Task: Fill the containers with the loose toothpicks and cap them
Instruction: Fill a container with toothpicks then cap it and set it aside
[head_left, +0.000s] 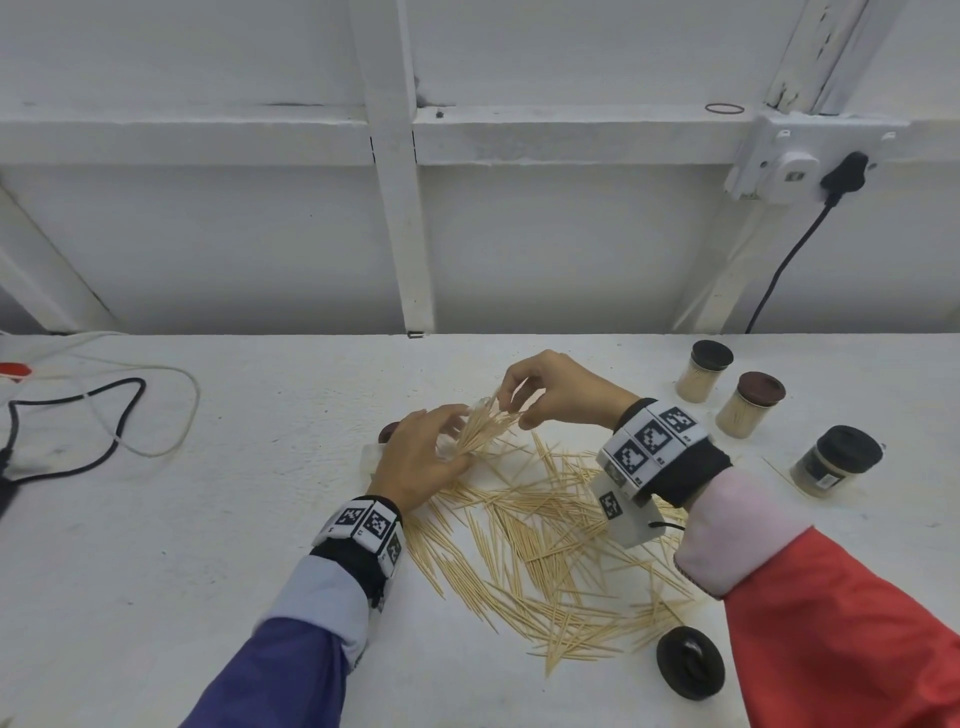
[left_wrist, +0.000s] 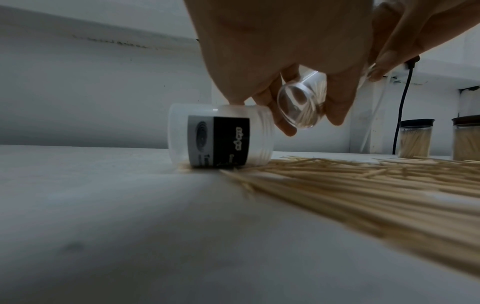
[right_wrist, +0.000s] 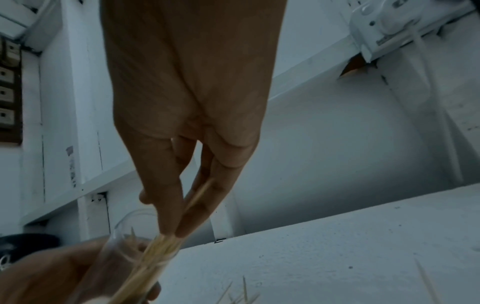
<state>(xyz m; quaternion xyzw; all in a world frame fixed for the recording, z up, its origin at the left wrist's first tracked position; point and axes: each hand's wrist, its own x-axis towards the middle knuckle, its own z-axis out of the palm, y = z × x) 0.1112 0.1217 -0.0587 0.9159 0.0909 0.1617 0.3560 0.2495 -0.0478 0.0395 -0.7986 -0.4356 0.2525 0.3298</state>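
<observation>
On the white tabletop (head_left: 208, 519) in front of you lies a big heap of loose toothpicks (head_left: 545, 545), spread between your two arms. A white wall with beams stands at the far edge, with a socket and a black plug up on the right.

Your left hand (head_left: 415, 462) holds a small clear container (left_wrist: 301, 102) tipped on its side above the tabletop, fingers curled round it. Your right hand (head_left: 561, 389) pinches a bunch of toothpicks (head_left: 483, 426) with its fingertips (right_wrist: 171, 226) close together, and the bunch pokes into the open mouth of that container.

Just behind your left hand a second clear container with a black label (left_wrist: 221, 135) lies on its side, mostly hidden in the head view. Three capped containers (head_left: 748, 405) full of toothpicks stand far right. One dark cap (head_left: 690, 667) lies near you, by your right sleeve. Cables sit at the left edge, well apart from the heap. The right wrist view is blurry near the container.
</observation>
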